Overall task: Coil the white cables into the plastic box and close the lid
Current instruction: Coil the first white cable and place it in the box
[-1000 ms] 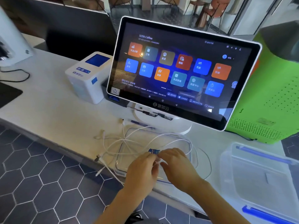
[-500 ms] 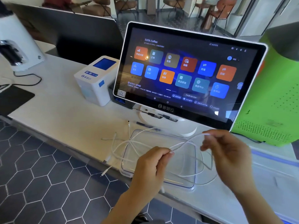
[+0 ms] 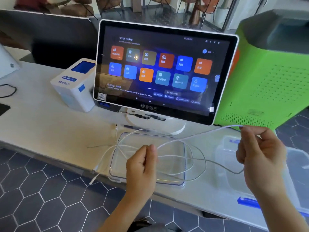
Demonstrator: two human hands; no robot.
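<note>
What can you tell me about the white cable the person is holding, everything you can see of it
The white cable is thin, round and flexible, rubbery-looking. One stretch runs taut between the left hand, which pinches it, and the right hand, raised higher. The rest lies in loose tangled loops over the clear plastic lid on the white counter. Plug ends trail left, one hanging past the counter edge. How many separate cables make up the tangle is unclear.

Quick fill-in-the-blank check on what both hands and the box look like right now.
Both hands pinch a white ____.
The left hand hovers over the clear plastic ____.
The right hand is raised in front of the ____ machine.
The touchscreen behind the cables is switched ____.

Missing words: cable; box; green; on
</note>
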